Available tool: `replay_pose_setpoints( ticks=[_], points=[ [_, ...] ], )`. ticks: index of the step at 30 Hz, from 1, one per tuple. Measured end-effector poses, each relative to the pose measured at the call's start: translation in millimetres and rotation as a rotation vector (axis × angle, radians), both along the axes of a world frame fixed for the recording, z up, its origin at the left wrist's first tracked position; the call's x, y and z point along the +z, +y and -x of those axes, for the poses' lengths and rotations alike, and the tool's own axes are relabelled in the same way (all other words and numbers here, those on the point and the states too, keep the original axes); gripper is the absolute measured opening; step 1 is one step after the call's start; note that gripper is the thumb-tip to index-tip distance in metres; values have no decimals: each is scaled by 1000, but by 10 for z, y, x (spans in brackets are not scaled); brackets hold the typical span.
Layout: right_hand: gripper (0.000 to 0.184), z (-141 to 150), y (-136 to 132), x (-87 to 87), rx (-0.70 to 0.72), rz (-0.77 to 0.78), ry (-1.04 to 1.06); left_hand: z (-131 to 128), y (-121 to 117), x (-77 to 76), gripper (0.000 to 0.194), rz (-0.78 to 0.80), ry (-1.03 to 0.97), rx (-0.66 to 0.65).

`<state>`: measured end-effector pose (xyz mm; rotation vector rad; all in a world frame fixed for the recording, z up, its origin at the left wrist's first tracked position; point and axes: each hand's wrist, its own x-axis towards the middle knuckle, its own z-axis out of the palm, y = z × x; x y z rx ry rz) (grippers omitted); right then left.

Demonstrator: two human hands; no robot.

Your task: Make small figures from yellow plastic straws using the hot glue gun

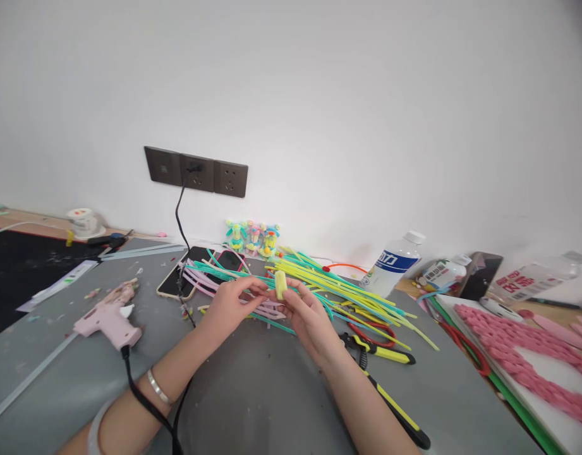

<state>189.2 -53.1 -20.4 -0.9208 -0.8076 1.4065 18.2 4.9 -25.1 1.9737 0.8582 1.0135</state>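
Nearest, yellow-handled pliers (390, 353) lie open on the gray table (253, 404) at about four o'clock from the hands; a pink glue gun (111, 322) lies at nine. At the clock's center, the right hand (314, 319) pinches a short, pale yellow fuzzy piece (280, 285) upright between thumb and fingers. The left hand (231, 303) bunches its fingertips just beside it; whether they grip anything, I cannot tell. The piece looks light, soft and springy, hardly slippery; a gentle pinch low on its sides should hold it without flattening the pile. Beyond, fuzzy stems (338, 281) fan toward three o'clock, and small fuzzy figures (269, 242) stand by the wall at eleven.
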Motion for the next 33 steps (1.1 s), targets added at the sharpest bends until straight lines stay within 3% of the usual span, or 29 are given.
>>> replay_pose_setpoints(
  ticks=[11,19,27,33],
  points=[
    [42,-5,-17,28,28,16,-30,-12,-43,41,12,20,-17,-75],
    [40,-12,0,13,17,-19,-75,-22,-46,43,14,146,-85,-91],
    [45,-79,15,59,-20,-16,-91,-3,-23,4,16,148,-92,-70],
    [44,-234,67,15,-112,-90,-294,-6,1,-45,14,195,-125,-89]
  ],
)
